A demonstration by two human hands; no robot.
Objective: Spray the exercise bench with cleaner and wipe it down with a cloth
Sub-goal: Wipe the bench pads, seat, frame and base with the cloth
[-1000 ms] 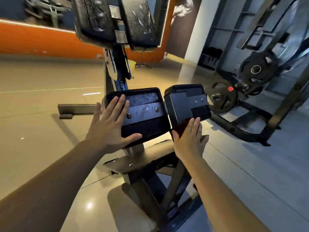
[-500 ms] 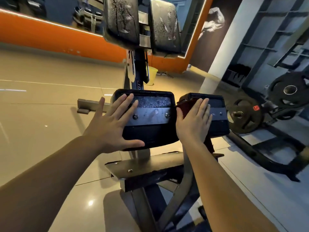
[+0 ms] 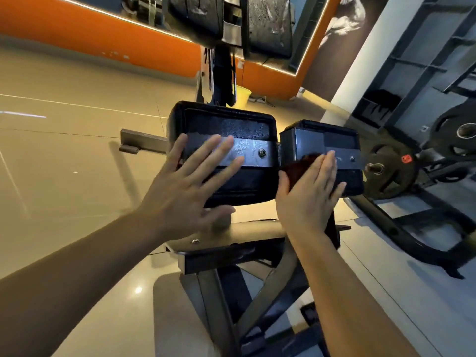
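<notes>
Two bare hands work the back of a gym bench's twin pads, a dark red cloth (image 3: 300, 167) under the right palm.

The right hand (image 3: 307, 194), fingers straight and together, presses the cloth flat against the near left corner of the right pad (image 3: 340, 140); only the cloth's upper edge shows beyond the fingers, just left of the pad's metal strap. The left hand (image 3: 190, 186), fingers spread and straight, rests open against the left pad (image 3: 239, 124), fingertips on its bolted metal strap (image 3: 253, 153), holding nothing. Both pads sit on the exercise bench (image 3: 224, 238) frame, rising from a tiled floor (image 3: 64, 150). Weight plates (image 3: 391, 173) stand to the right; an orange wall (image 3: 90, 29) runs far behind.
</notes>
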